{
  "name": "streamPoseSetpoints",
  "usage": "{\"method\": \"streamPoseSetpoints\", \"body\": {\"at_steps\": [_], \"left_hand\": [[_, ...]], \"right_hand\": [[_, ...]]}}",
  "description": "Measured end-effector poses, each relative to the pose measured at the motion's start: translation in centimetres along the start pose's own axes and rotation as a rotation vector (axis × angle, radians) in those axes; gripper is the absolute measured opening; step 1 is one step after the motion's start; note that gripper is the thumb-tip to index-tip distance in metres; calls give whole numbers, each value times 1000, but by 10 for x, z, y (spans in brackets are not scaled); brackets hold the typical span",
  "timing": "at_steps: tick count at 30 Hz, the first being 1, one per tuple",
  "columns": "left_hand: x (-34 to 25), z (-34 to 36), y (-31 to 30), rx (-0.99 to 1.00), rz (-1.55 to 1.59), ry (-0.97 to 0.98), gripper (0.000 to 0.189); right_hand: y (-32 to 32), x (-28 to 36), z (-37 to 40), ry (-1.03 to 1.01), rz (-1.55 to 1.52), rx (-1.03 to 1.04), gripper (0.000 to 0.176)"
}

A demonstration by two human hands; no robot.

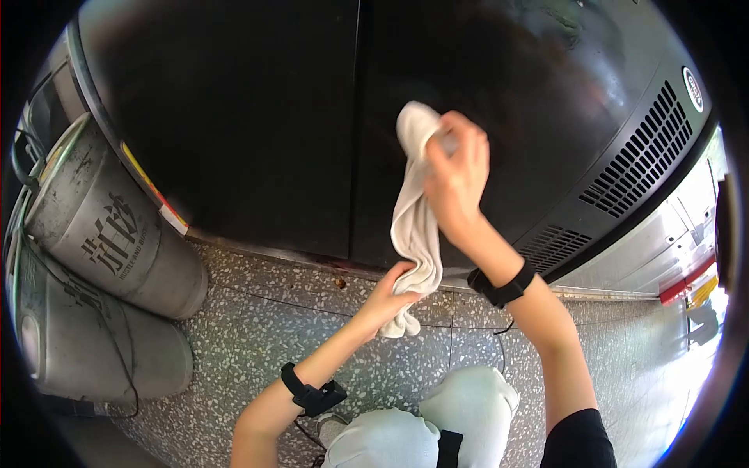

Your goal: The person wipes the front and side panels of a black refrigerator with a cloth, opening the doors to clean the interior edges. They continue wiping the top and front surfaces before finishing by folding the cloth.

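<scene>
Right hand (pixel 460 175) is gripping a whitish cloth (pixel 413 226) up against the black cabinet (pixel 234 132). Left hand (pixel 378 308)'s got the lower end, near the cabinet's bottom edge.

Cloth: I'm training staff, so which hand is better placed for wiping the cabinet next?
Probably the right hand: it holds the cloth high, by the cabinet; the left hand holds it lower, over the floor.

The lone head view looks forward and down over the wearer's knees (pixel 470 405), bending the nearby floor (pixel 250 343) and black cabinet (pixel 226 125) into a wide, dark-rimmed circle.
</scene>
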State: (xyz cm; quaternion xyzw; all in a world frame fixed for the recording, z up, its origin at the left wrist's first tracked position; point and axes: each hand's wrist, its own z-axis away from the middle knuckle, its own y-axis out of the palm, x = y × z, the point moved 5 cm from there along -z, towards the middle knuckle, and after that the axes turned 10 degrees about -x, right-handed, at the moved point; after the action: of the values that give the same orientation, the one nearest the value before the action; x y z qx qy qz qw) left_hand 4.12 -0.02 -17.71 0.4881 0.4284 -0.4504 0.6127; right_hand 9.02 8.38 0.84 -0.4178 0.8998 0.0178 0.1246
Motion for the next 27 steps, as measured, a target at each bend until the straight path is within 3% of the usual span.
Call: {"method": "streamPoseSetpoints", "body": {"at_steps": [4, 7, 11, 14, 16, 20, 23, 27], "left_hand": [[-15, -18, 0, -23, 159, 73, 55], [-21, -22, 5, -30, 250, 1, 56], [12, -20, 5, 76, 155, -81, 60], [27, -6, 4, 53, 137, -131, 60], [37, 0, 3, 42, 135, -94, 65], [29, -8, 4, 18, 140, -41, 66], [10, -17, 10, 74, 250, -95, 59], [47, -25, 13, 49, 294, -139, 56]], "right_hand": [[11, 0, -43, -152, 44, -115, 21], [23, 16, -21, -262, -104, 52, 19], [33, 38, 65, -484, -170, 338, 20], [30, 39, 77, -418, -193, 371, 20], [27, 29, 64, -314, -202, 266, 19], [6, 2, -5, -174, 64, 57, 21], [17, 9, 12, -233, 51, 48, 21], [35, 40, 91, -387, -148, 291, 22]]}}
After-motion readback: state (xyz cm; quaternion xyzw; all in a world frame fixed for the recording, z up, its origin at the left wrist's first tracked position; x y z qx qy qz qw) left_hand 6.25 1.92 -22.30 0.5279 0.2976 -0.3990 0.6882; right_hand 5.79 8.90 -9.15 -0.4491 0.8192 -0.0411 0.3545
